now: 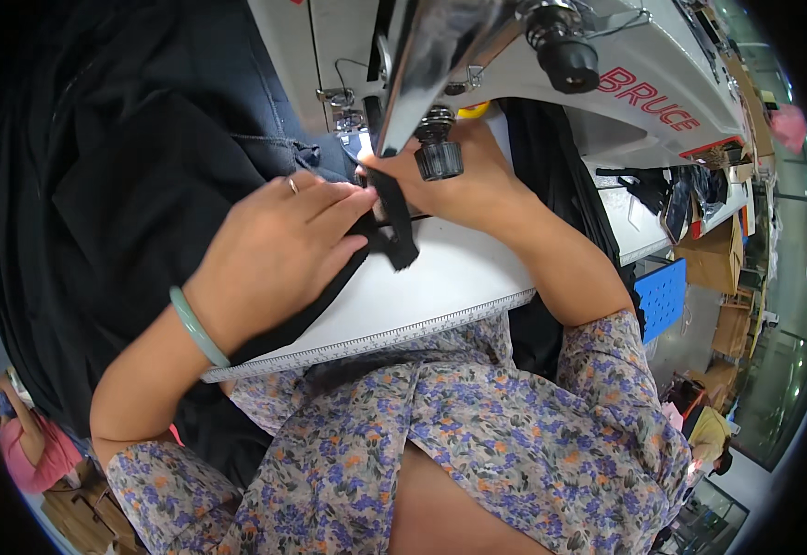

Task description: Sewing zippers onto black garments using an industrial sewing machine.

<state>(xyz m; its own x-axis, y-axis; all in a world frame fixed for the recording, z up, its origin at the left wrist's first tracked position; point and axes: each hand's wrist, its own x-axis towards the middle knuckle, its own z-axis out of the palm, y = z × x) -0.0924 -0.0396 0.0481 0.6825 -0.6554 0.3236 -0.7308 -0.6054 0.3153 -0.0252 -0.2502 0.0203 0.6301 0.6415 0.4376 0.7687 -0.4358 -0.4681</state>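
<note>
We note a narrow black strip [394, 217] lying on the white machine table [431, 287], running from under the sewing machine head [533, 65] toward us. It sits between the two hands. Left hand [279, 254] lies flat, fingers together, pressing dark fabric [135, 185] just left of the strip. Right hand [464, 185] pinches the strip's upper end near the needle area.

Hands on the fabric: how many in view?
2. Left hand presses flat on the black fabric; right hand pinches the black strap under the sewing machine. No other hands visible.
</note>
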